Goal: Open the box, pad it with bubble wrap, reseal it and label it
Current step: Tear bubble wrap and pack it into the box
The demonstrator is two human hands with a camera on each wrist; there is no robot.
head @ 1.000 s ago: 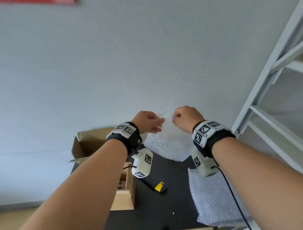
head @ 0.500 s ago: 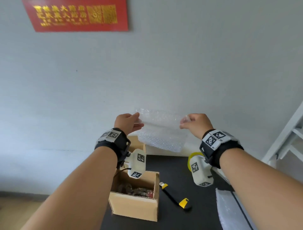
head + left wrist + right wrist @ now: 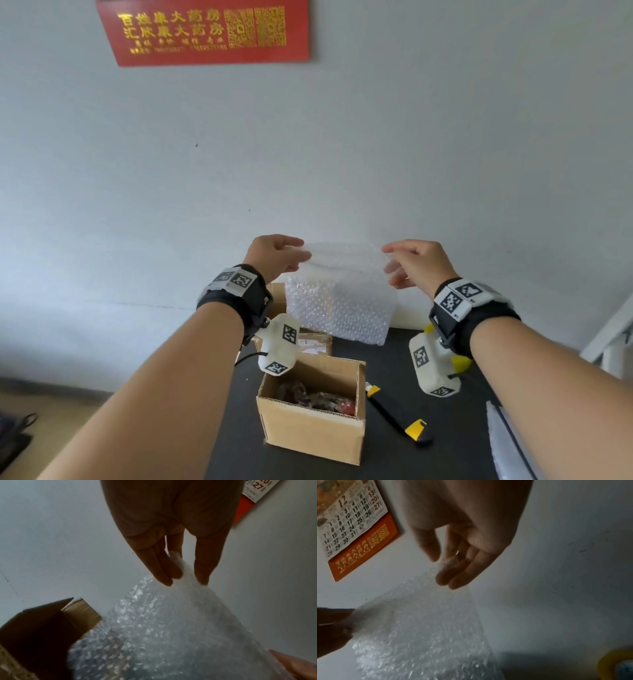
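Observation:
A sheet of clear bubble wrap [image 3: 339, 301] hangs in the air, stretched between both hands above the far side of the open cardboard box [image 3: 313, 433]. My left hand [image 3: 279, 255] pinches its upper left corner, seen in the left wrist view as bubble wrap [image 3: 154, 635] between thumb and fingers of the left hand [image 3: 181, 573]. My right hand [image 3: 407, 262] pinches the upper right corner; the right wrist view shows the right hand [image 3: 447, 566] on the bubble wrap [image 3: 423, 635]. The box [image 3: 34, 632] stands open on the black table [image 3: 445, 452] with dark and red items inside.
A yellow-and-black utility knife [image 3: 397, 416] lies right of the box. A yellow tape roll [image 3: 616, 665] sits near the wall behind my right wrist. More bubble wrap [image 3: 507, 445] lies at the table's right edge. A second carton [image 3: 315, 344] stands behind the box. A red calendar [image 3: 205, 31] hangs on the wall.
The hands went from close together, gathering the wrap, to spread apart, and the sheet now hangs stretched flat. The head view has swung left and down; the box shows fully.

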